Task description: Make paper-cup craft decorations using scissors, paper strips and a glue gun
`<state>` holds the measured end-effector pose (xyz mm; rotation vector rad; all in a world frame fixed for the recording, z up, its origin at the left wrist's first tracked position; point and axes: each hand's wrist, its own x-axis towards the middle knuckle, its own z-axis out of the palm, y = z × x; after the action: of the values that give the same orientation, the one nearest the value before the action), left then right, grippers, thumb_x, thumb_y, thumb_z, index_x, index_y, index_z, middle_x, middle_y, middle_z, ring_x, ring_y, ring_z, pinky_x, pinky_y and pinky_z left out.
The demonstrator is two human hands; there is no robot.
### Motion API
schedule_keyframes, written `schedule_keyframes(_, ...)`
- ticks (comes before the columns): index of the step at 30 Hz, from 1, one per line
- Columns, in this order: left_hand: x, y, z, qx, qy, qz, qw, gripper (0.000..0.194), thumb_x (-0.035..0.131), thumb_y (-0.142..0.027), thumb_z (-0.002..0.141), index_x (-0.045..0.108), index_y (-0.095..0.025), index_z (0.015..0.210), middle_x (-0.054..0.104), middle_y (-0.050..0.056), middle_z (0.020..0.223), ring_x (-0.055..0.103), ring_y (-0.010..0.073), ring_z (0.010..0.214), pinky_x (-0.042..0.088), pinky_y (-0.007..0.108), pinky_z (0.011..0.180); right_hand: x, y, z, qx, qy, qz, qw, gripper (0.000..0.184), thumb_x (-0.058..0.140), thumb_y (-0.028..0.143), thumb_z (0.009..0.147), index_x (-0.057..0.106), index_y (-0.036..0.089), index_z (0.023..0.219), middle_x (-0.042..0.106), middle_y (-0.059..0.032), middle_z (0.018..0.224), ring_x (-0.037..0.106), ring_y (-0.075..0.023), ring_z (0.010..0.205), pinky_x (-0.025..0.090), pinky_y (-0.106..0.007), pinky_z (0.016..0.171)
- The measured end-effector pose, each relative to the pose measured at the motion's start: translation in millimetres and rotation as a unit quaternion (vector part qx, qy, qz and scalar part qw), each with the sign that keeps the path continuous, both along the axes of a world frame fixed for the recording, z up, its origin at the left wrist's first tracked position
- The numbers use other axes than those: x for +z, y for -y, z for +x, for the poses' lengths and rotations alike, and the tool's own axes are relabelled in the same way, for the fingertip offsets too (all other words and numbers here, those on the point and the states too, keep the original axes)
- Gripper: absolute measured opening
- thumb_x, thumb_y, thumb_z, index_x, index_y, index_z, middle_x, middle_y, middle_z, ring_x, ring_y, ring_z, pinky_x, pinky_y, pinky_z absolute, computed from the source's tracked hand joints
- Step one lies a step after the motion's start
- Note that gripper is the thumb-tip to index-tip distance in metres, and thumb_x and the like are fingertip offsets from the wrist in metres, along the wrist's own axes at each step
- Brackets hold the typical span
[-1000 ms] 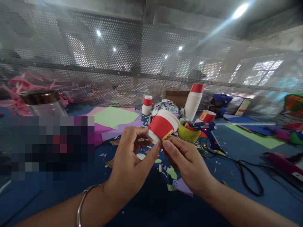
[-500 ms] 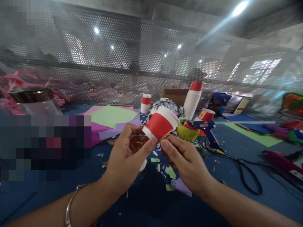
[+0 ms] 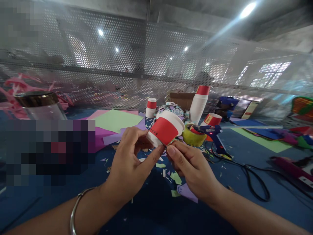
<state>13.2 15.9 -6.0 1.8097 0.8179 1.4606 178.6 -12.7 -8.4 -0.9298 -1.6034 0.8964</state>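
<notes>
A red and white paper cup [image 3: 164, 130] is held up over the table, tilted with its rim toward the upper right. My left hand [image 3: 134, 156] grips it near the base, with the thumb underneath and the fingers behind. The thumb and forefinger of my right hand [image 3: 188, 163] pinch at the cup's lower side; a small thing may be between them, but I cannot make it out. Just beyond my right hand a blue glue gun [image 3: 215, 133] stands with a red light lit, beside a yellow-green roll [image 3: 194, 137].
Paper scraps [image 3: 176, 178] litter the blue table [image 3: 146, 215]. Behind stand a tall stack of cups [image 3: 199, 106], a short stack [image 3: 151, 109] and another cup [image 3: 212, 119]. Coloured sheets [image 3: 114, 120] lie left, near a lidded jar [image 3: 45, 106]. A black cord [image 3: 254, 169] loops at right.
The cup has been turned a little in my fingers, so more of its dark lettering shows and the yellow patch has gone underneath. My right hand has barely moved.
</notes>
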Motion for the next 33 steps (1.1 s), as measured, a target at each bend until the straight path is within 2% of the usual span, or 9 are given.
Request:
schedule_keyframes(6,-1.0,-2,-2,0.005,-0.021,0.01,1.0,0.026,0.072,-0.029,0.081,0.052,-0.023,0.096,0.061,0.005,0.097,0.065,0.0211,0.087,0.059,0.042,0.079,-2.8,-2,0,-0.002,-0.002,-0.009,1.0,0.038,0.049,0.047,0.097,0.047,0.02,0.071,0.024,0.0091,0.054,0.018,-0.0056,0.043,0.015,-0.022,0.036)
schedule_keyframes(15,-4.0,-3,-1,0.023,-0.048,0.059,0.997,0.027,0.072,-0.028,0.081,0.052,-0.023,0.098,0.054,0.004,0.098,0.066,0.0196,0.085,0.061,0.042,0.079,-4.5,-2,1,-0.019,0.017,-0.009,1.0,0.039,0.048,0.048,0.097,0.048,0.02,0.07,0.029,0.0076,0.055,0.023,-0.0067,0.044,0.019,-0.021,0.038)
schedule_keyframes(22,-3.9,-6,1,0.045,-0.068,0.124,0.989,0.026,0.071,-0.02,0.08,0.056,-0.023,0.101,0.047,0.002,0.099,0.064,0.0171,0.085,0.062,0.04,0.079,-8.6,-3,0,-0.018,0.005,-0.037,0.999,0.038,0.048,0.05,0.096,0.046,0.021,0.071,0.025,0.0078,0.059,0.018,-0.007,0.045,0.016,-0.022,0.038)
schedule_keyframes(27,-5.6,-2,-2,0.052,-0.077,0.165,0.982,0.029,0.07,-0.016,0.081,0.055,-0.024,0.104,0.048,0.002,0.099,0.063,0.017,0.087,0.061,0.038,0.078,-5.9,-1,0,-0.015,0.006,-0.029,0.999,0.038,0.048,0.049,0.097,0.045,0.021,0.071,0.025,0.008,0.059,0.018,-0.007,0.044,0.016,-0.023,0.038)
schedule_keyframes(30,-4.4,2,0,0.047,-0.036,0.106,0.993,0.035,0.075,-0.022,0.078,0.055,-0.024,0.107,0.054,0.004,0.102,0.064,0.0208,0.092,0.059,0.042,0.081,-0.4,1,-1,-0.016,0.003,-0.017,1.0,0.037,0.048,0.048,0.097,0.047,0.021,0.071,0.028,0.0077,0.058,0.02,-0.0072,0.045,0.018,-0.023,0.039)
schedule_keyframes(33,0.4,5,6,0.006,0.043,-0.034,0.998,0.045,0.077,-0.032,0.076,0.051,-0.022,0.112,0.062,0.008,0.109,0.065,0.0241,0.099,0.056,0.044,0.087,2.4,1,0,-0.02,0.001,-0.013,1.0,0.036,0.048,0.048,0.097,0.048,0.021,0.072,0.029,0.0077,0.055,0.023,-0.0075,0.044,0.018,-0.024,0.039)
